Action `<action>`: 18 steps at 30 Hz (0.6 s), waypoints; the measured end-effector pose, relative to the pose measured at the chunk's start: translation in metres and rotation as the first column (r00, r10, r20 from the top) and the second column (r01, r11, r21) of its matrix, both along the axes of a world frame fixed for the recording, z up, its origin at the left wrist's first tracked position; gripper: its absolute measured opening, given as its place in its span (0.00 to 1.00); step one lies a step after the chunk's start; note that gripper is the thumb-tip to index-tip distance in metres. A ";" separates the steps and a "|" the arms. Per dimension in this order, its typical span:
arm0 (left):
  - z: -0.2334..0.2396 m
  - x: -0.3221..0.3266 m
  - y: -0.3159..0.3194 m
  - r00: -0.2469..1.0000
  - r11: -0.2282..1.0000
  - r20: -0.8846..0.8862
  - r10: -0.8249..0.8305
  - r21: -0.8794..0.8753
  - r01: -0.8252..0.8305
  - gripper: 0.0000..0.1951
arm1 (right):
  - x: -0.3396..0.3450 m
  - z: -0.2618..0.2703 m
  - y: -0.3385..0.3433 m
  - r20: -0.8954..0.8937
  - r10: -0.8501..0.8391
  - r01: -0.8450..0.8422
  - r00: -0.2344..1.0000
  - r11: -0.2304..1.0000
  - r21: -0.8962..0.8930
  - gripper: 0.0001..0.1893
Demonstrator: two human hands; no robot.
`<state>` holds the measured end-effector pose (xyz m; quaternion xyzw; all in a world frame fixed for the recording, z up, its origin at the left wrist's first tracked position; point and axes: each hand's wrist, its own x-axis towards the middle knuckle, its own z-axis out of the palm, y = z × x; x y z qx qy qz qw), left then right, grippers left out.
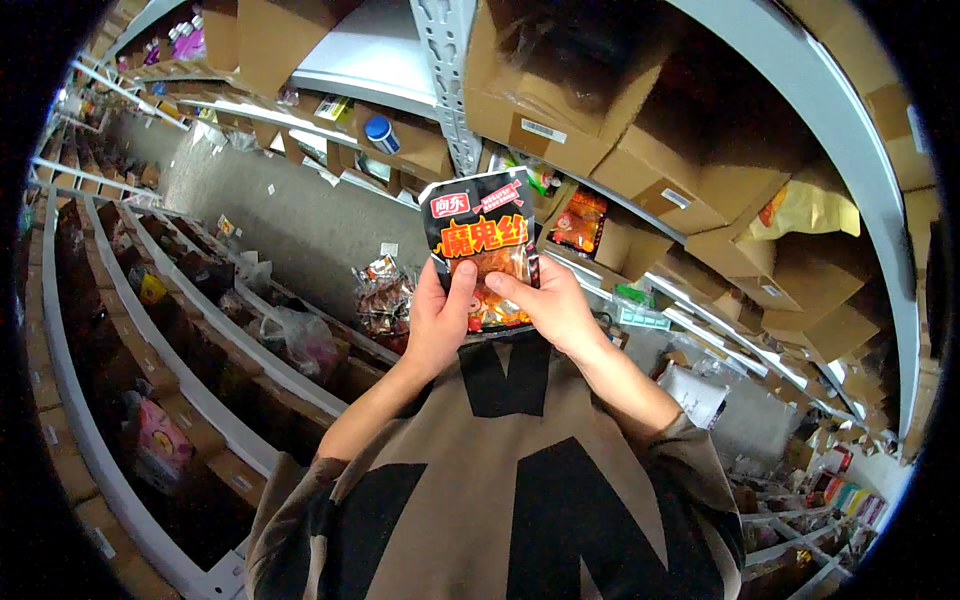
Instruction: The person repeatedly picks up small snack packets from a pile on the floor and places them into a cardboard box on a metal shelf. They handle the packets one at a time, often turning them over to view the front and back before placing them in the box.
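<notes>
A black plastic snack packet (484, 244) with a clear window, red and yellow print and reddish contents is held upright in front of my chest. My left hand (441, 307) grips its lower left side, thumb across the front. On the lower right side, my right hand (544, 300) grips it the same way, the two thumbs a little apart. The packet's front faces me; its back and most of my fingers behind it are hidden. A similar red packet (579, 219) lies in a cardboard bin on the shelf just beyond my right hand.
Metal shelving with cardboard bins (540, 135) rises ahead and to the right, around a perforated upright (448, 82). More shelf rows (172, 360) run along the left. A pile of shiny packets (384, 300) lies low beside my left hand. A blue-lidded container (381, 133) stands on a far shelf.
</notes>
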<state>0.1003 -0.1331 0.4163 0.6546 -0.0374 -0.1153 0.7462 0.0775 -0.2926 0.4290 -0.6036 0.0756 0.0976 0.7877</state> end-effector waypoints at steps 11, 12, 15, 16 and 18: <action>0.009 0.005 0.003 0.987 0.992 -0.133 -0.095 0.076 0.105 0.16 | -0.013 -0.009 -0.007 -0.033 -0.029 0.027 0.999 0.998 -0.063 0.14; 0.009 0.004 0.002 0.989 0.995 -0.127 -0.074 0.052 0.081 0.15 | -0.014 -0.010 -0.009 -0.050 -0.011 0.006 0.999 0.995 -0.101 0.15; 0.005 0.013 -0.001 0.992 0.999 -0.126 0.005 -0.044 -0.010 0.15 | -0.014 -0.007 -0.013 -0.083 0.117 -0.124 0.990 0.988 -0.091 0.14; 0.002 0.015 -0.002 0.994 0.998 -0.105 -0.009 -0.056 0.003 0.15 | -0.014 -0.005 -0.014 -0.041 0.139 -0.144 0.989 0.977 -0.156 0.15; 0.000 0.014 -0.006 0.999 0.999 -0.035 -0.032 -0.018 0.031 0.15 | -0.010 -0.009 -0.012 -0.026 -0.031 0.026 0.999 0.984 -0.175 0.15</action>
